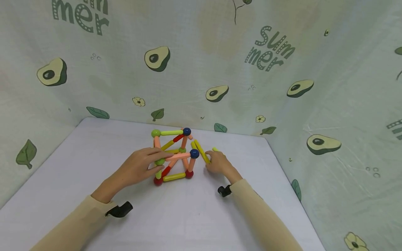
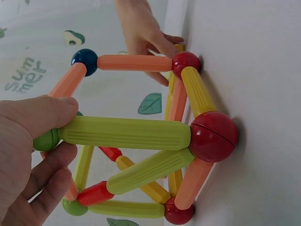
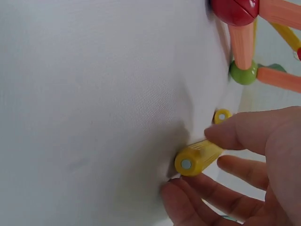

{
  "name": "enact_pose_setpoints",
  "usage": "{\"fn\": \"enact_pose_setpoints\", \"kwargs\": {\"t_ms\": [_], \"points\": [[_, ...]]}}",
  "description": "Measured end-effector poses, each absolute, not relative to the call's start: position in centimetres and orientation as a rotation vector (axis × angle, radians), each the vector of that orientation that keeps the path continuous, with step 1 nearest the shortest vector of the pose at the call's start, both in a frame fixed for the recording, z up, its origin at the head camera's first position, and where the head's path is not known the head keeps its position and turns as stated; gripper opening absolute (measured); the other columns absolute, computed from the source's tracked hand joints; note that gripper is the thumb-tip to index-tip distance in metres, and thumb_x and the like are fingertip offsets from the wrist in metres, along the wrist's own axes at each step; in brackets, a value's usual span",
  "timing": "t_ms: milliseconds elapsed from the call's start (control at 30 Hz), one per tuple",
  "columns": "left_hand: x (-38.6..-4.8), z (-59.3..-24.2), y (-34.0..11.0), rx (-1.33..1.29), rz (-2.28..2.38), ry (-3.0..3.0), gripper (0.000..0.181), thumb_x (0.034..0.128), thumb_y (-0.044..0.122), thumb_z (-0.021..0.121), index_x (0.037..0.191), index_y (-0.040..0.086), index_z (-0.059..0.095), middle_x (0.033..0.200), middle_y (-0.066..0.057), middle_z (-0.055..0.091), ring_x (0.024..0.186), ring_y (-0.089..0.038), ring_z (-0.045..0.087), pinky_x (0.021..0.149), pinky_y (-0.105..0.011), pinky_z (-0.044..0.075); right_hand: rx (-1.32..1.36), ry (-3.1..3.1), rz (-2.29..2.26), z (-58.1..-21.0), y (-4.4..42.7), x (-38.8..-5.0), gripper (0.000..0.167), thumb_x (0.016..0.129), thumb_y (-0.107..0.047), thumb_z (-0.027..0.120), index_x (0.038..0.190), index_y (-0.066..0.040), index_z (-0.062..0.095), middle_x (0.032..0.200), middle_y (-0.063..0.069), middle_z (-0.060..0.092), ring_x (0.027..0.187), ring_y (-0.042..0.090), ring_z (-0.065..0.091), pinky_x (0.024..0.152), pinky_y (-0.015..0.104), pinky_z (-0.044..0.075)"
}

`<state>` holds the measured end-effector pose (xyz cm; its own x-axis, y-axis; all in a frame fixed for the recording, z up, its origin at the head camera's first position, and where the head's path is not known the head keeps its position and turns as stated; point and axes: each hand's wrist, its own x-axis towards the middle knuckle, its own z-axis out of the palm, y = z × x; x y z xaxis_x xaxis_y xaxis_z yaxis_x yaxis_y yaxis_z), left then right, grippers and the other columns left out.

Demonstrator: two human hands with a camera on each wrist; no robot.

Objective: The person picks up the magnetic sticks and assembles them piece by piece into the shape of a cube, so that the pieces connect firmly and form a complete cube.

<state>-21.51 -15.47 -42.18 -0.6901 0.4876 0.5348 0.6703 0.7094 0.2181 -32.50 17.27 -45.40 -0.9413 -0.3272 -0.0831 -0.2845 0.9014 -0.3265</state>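
Note:
A box-like frame of magnetic rods and balls stands on the white table. My left hand (image 1: 141, 165) grips it at a near upper corner, thumb and fingers around a green ball (image 2: 46, 140). From that ball a light green rod (image 2: 124, 133) runs down to a red ball (image 2: 214, 136). A blue ball (image 1: 194, 153) tops the near right corner. Right of the frame, my right hand (image 1: 219, 163) has its thumb and fingers around a yellow rod (image 3: 197, 159) low at the tabletop. Another yellow rod (image 3: 221, 116) lies just beyond it.
A light green rod end (image 1: 215, 149) shows behind the right hand. A hanging cloth (image 1: 188, 76) printed with avocados and leaves rises behind the table (image 1: 176, 223) and along its sides. Each wrist wears a black camera mount.

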Motion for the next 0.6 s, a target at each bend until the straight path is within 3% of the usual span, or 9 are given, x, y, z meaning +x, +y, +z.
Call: {"fn": "enact_pose_setpoints", "kwargs": {"t_ms": [133,400,600], "points": [[-21.6,-42.2,-15.4,-0.889,-0.568,-2.485,0.058,0.0823,0.018,0.094,0.136,0.025,0.074,0.118,0.003,0.074,0.098,-0.015,0.068,0.08,-0.033,0.061,-0.562,2.919,-0.483,-45.5,18.0,-32.7,0.053,0.097,-0.016,0.074,0.148,-0.007,0.062,0.101,0.01,0.074,0.09,0.023,0.065,0.09,0.045,0.058],[-21.6,-42.3,-15.4,-0.894,-0.573,-2.505,0.058,0.0832,0.019,0.094,0.137,0.025,0.073,0.118,0.003,0.074,0.099,-0.015,0.067,0.081,-0.033,0.061,-0.638,2.886,-0.455,-46.0,18.6,-33.5,0.054,0.097,-0.006,0.07,0.151,-0.011,0.061,0.096,0.009,0.073,0.083,0.021,0.06,0.086,0.04,0.057],[-21.6,-42.2,-15.5,-0.89,-0.566,-2.499,0.059,0.0831,0.016,0.093,0.138,0.025,0.073,0.118,0.003,0.073,0.098,-0.015,0.066,0.08,-0.034,0.061,-0.608,2.839,-0.352,-45.9,18.9,-33.4,0.061,0.099,-0.01,0.07,0.157,-0.021,0.055,0.085,0.006,0.057,0.079,0.021,0.053,0.075,0.034,0.048]]}}
